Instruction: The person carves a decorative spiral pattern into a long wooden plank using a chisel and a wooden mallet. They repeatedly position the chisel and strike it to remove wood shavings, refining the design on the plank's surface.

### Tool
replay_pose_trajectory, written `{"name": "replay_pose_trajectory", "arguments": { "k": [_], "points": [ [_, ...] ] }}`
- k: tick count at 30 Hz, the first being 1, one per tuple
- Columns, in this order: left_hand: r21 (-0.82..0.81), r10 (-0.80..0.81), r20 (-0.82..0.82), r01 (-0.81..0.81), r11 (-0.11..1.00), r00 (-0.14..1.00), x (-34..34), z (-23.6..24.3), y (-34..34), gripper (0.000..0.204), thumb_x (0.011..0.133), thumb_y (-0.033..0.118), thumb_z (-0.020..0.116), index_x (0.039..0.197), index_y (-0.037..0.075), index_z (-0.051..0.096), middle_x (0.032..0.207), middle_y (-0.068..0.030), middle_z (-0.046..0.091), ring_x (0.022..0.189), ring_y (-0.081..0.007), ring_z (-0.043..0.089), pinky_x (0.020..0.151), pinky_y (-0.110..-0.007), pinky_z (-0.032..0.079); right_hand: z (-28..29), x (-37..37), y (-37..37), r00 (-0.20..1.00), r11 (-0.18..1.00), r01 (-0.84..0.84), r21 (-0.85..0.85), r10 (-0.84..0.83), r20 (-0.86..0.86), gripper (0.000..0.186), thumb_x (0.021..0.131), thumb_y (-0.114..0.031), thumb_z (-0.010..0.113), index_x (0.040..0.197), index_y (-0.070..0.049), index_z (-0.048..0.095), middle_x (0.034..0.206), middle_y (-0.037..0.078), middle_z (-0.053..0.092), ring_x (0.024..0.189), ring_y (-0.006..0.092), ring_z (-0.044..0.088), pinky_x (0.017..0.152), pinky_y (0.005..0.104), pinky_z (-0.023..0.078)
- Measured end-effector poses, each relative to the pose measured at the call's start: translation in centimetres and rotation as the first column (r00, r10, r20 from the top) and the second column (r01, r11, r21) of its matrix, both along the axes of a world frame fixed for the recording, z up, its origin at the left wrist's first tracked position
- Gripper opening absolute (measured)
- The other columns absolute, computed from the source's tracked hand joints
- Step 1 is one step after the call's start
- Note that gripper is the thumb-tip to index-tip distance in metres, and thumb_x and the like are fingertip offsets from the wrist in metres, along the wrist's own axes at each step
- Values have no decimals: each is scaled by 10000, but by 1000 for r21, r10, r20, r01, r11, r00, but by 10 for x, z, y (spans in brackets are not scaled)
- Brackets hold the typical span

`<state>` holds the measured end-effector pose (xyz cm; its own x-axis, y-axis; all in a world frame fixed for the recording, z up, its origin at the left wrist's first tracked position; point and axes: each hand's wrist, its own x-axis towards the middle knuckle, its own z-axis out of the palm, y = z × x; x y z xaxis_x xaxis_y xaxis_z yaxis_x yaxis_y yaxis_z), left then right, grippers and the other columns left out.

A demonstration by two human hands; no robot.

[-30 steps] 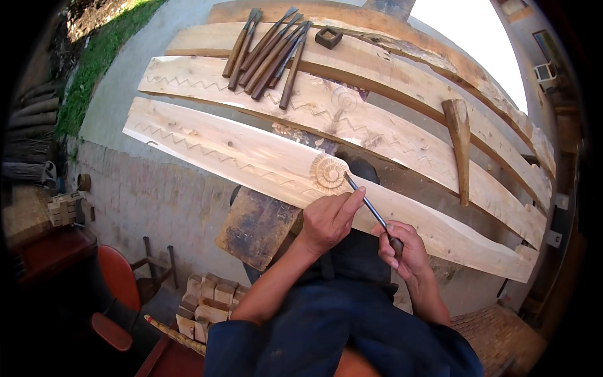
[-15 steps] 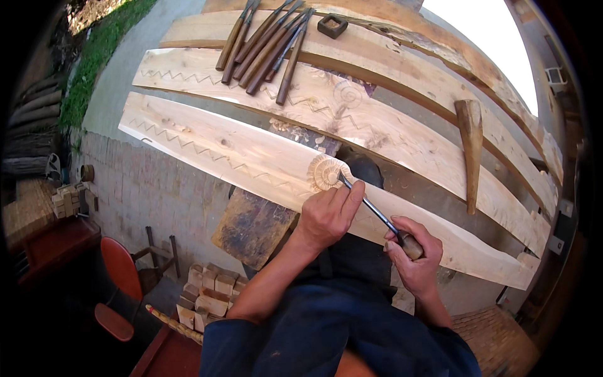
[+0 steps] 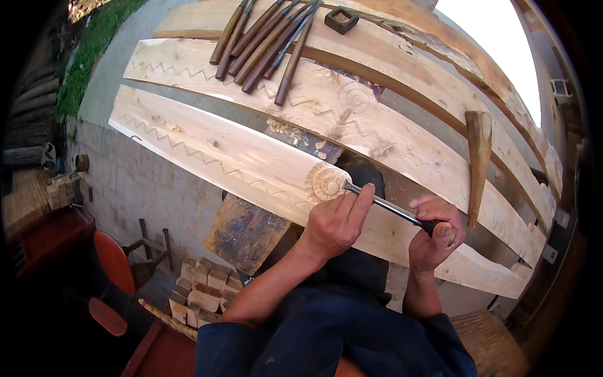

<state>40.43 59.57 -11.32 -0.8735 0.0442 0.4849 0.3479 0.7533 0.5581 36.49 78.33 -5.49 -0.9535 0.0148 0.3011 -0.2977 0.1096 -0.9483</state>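
- We see the chisel (image 3: 396, 210) slanting down from right to left, its tip at the right edge of the carved rosette (image 3: 326, 182).
- The rosette sits on the near board (image 3: 188, 135), right of its middle, close to the far edge; a zigzag line runs from it toward the left end.
- The left hand (image 3: 336, 223) grasps the shank near the blade, index finger laid over it; we cannot tell where its thumb presses.
- The right hand (image 3: 436, 235) is wrapped around the dark handle, thumb close to its butt end.
- We judge the step in hand to be trimming the rosette's rim: its rings and petal-like cuts are already formed, and the blade is at the border with the flat wood.
- As we see it, the next move calls for the left hand to guide and brake the blade while the right supplies the push, shallow enough to spare the petals. A slip leftward could chip the rings.
- We cannot tell how deep the edge bites, as the tip is too small to read.
- Beyond lies a second board (image 3: 402, 141) with a spiral (image 3: 355, 97) marked on it.
- Spare tools (image 3: 260, 50) lie bunched across the farther planks, a small square box (image 3: 341, 20) just beside them; a tapered club (image 3: 478, 163) lies at the right, well apart from the bunch.
- We also see shavings (image 3: 314, 142) between the two boards.
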Motion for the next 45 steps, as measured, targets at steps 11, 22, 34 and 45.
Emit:
{"name": "replay_pose_trajectory", "arguments": {
  "k": [11,22,34,45],
  "points": [
    [32,130,43,-132,991,991,-7,4,3,464,887,-75,763,1347,-44,717,716,-61,561,553,-201,566,490,-350,456,4,-33,-41,902,645,-201,-737,415,118,671,1143,-698,359,773,-142,418,600,41,501,482,152,375,598,342,357],
    [-67,108,131,-100,993,986,-7,0,2,574,862,-4,691,1423,-110,638,832,-66,566,672,-180,618,553,-310,541,-8,-37,-44,897,625,-186,-758,423,128,741,1102,-794,318,751,-150,420,589,36,500,477,144,356,577,329,325],
    [-80,102,123,-93,992,987,-10,2,2,544,872,-6,695,1401,-123,644,832,-70,569,665,-179,612,539,-309,535,-11,-39,-43,893,619,-177,-765,428,139,743,1107,-789,307,744,-150,415,590,38,496,477,146,365,566,321,331],
    [-64,111,152,-102,993,982,-10,3,3,515,890,-16,692,1390,-132,645,841,-80,582,682,-189,621,564,-312,546,-12,-41,-44,891,629,-185,-755,431,141,734,1123,-764,269,748,-149,410,591,53,497,480,153,357,559,330,327]
  ]
}}
